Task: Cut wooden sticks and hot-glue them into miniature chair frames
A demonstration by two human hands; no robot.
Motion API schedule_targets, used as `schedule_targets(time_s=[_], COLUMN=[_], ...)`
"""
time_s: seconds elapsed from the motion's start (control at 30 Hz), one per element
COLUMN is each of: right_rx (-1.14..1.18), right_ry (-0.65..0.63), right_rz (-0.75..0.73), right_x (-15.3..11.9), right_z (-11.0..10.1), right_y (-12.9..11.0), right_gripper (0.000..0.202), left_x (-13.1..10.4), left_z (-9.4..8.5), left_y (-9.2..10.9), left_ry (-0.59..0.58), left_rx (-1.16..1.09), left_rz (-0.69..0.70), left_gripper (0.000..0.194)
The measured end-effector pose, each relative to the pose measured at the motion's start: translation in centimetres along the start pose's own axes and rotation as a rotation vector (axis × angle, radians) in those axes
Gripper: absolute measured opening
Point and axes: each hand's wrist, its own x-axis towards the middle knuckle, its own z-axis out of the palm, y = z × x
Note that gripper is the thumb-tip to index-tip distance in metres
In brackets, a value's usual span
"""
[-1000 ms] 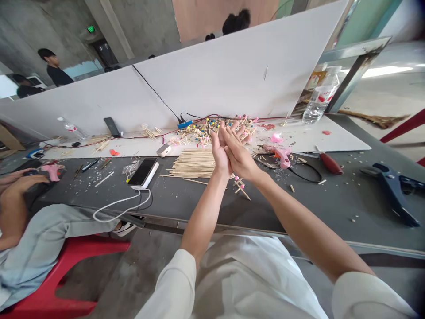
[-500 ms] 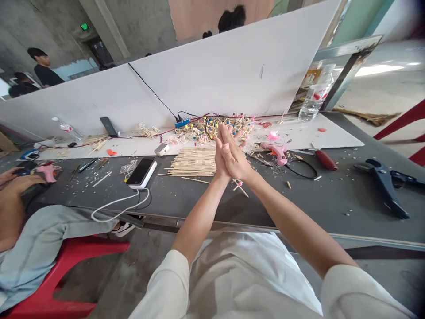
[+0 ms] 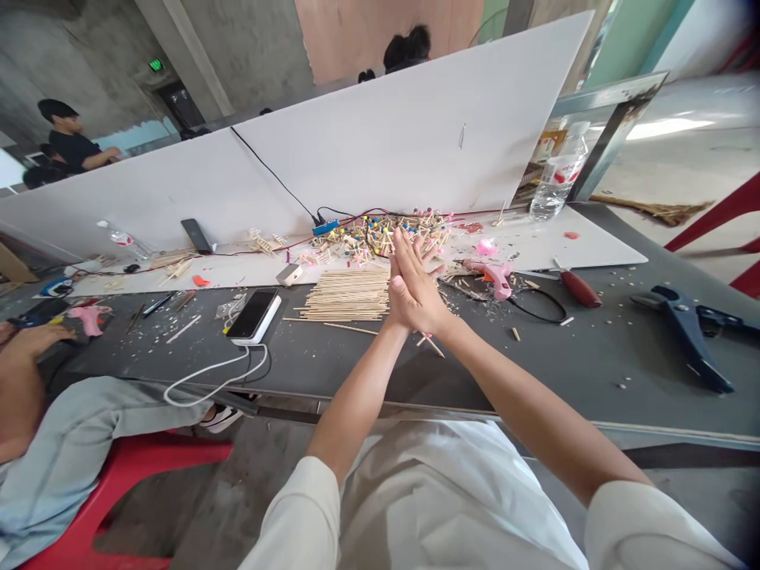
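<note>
My left hand (image 3: pixel 400 313) and my right hand (image 3: pixel 423 294) are pressed palm to palm above the table, with fingers stretched out. The right hand covers much of the left, whose fingertips show behind it. Anything between the palms is hidden. Just left of them lies a stack of thin wooden sticks (image 3: pixel 344 296). Behind is a heap of short stick pieces (image 3: pixel 368 236) with coloured ball ends. A few loose sticks (image 3: pixel 435 346) lie partly under the hands. To the right is a pink glue gun (image 3: pixel 499 279).
A phone on a white block (image 3: pixel 255 314) with a white cable lies left. On the right are a red-handled tool (image 3: pixel 580 289), dark blue pliers-like cutters (image 3: pixel 682 332) and a water bottle (image 3: pixel 558 178). A white panel (image 3: pixel 380 150) stands behind. A co-worker's hand (image 3: pixel 41 339) is far left.
My hands stay pressed together and have shifted slightly against each other, the right fingers now lying more across the left. The view has moved a little.
</note>
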Motion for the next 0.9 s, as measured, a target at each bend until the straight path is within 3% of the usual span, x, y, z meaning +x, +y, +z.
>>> schedule_targets(time_s=[0.2,0.37,0.53,0.63,0.73,0.9], right_rx=[0.025,-0.046,-0.059,-0.037,-0.035,-0.066], right_ry=[0.001,-0.063,-0.014,0.027,0.026,-0.049], right_rz=[0.035,-0.038,-0.049,-0.016,0.042,-0.023], right_x=[0.2,-0.4,-0.3,0.0,0.0,-0.6], right_z=[-0.7,0.3,0.1,-0.5,-0.7,0.2], right_y=[1.8,1.3,0.0,0.8,2.2,2.2], right_gripper=[0.07,0.077,0.082,0.076,0.071,0.075], left_x=[0.0,0.1,-0.4,-0.4,-0.1,-0.2], left_z=[0.3,-0.9,0.4,1.1,0.6,-0.4], left_y=[1.1,0.4,-0.9,-0.4,0.6,0.8], left_ry=[0.046,0.093,0.122,0.063,0.007,0.078], left_rx=[-0.096,-0.043,-0.027,-0.103,-0.157,-0.136], left_rz=[-0.065,-0.056,-0.02,-0.054,-0.097,-0.105], left_gripper=[0.08,0.071,0.065,0.066,0.074,0.074])
